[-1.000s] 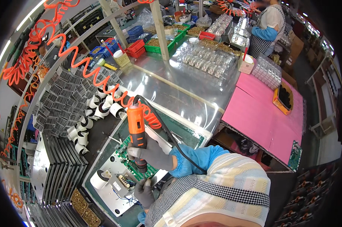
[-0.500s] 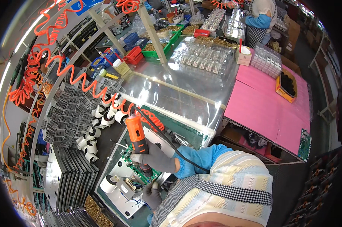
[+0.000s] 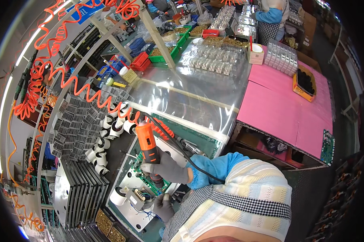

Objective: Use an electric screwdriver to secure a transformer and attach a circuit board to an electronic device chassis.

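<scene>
My gloved right hand (image 3: 170, 167) is wrapped round an orange and black power screwdriver (image 3: 146, 139), which has a black cable. The screwdriver stands nearly upright, its lower end over a green circuit board (image 3: 136, 166) on a white metal panel (image 3: 127, 213). Close beside that lower end, my gloved left hand (image 3: 163, 207) has its fingers pinched together; what they hold, if anything, is hidden. A grey box-shaped component (image 3: 134, 197) with blue wires sits on the panel next to a white cylinder (image 3: 117, 197). The screwdriver's tip is hard to make out.
Stacked metal panels (image 3: 79, 195) stand at the left, with white cylinders (image 3: 99, 161) and grey finned parts (image 3: 75, 133) beyond them. A second driver-like tool (image 3: 192, 147) lies behind my right hand. Red coiled hoses (image 3: 93, 97) hang overhead. Trays of small brass-coloured parts (image 3: 105, 222) sit low left.
The whole view has shifted slightly. The screwdriver stays in my right hand over the board, and my left hand keeps its place near the lower end.
</scene>
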`<state>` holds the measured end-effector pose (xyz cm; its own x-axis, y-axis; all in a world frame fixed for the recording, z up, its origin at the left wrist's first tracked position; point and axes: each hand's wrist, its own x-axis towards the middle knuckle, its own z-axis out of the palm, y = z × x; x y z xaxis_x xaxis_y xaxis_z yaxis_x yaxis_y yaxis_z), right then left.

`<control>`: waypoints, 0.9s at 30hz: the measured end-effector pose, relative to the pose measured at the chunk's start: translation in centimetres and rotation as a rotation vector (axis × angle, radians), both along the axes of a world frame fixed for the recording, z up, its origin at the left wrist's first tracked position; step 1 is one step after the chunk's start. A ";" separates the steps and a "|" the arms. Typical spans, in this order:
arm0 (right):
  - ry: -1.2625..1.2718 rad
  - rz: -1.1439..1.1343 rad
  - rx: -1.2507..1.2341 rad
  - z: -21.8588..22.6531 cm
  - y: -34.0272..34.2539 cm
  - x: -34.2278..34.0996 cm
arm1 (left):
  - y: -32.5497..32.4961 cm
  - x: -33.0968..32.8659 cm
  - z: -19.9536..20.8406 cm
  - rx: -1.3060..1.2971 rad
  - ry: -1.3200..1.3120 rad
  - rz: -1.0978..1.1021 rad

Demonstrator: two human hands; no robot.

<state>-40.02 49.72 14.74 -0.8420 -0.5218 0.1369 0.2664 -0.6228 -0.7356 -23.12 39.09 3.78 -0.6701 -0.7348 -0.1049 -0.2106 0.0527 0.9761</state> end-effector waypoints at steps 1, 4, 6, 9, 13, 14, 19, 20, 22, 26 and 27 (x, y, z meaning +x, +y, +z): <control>0.000 -0.001 -0.001 -0.1 0.1 0.1 | 0.2 0.0 0.3 -0.001 0.000 -0.001; -0.026 -0.013 0.025 -0.5 0.3 0.2 | 0.5 0.1 1.1 0.020 -0.025 -0.054; -0.024 -0.018 0.001 -0.7 0.5 0.2 | 0.5 0.2 0.8 -0.010 -0.007 -0.056; -0.016 -0.070 -0.018 -1.4 0.2 0.2 | 0.8 0.1 1.2 -0.011 0.006 -0.069; -0.011 -0.036 0.004 -1.5 0.3 0.4 | 0.6 0.4 0.8 0.025 -0.001 -0.036; -0.021 -0.016 -0.004 -1.5 0.5 0.4 | 0.5 0.5 0.5 0.018 0.007 -0.039; -0.009 -0.016 -0.028 -1.5 0.6 0.6 | 0.6 0.6 0.1 0.014 0.009 -0.038; -0.026 0.000 -0.015 -1.4 0.8 0.7 | 0.7 0.6 0.2 0.019 0.007 -0.040; -0.042 0.017 0.000 -1.4 0.8 0.8 | 0.9 0.6 0.7 0.024 0.005 -0.039; -0.027 -0.022 0.018 -1.1 0.8 0.9 | 1.0 0.6 0.8 0.056 -0.032 -0.043; -0.021 -0.041 0.018 -0.9 0.8 1.0 | 0.9 0.7 0.6 0.048 -0.040 -0.048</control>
<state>-39.03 50.50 13.81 -0.8652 -0.4892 0.1101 0.2563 -0.6202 -0.7414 -22.39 39.97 4.41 -0.6991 -0.6953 -0.1666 -0.2476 0.0169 0.9687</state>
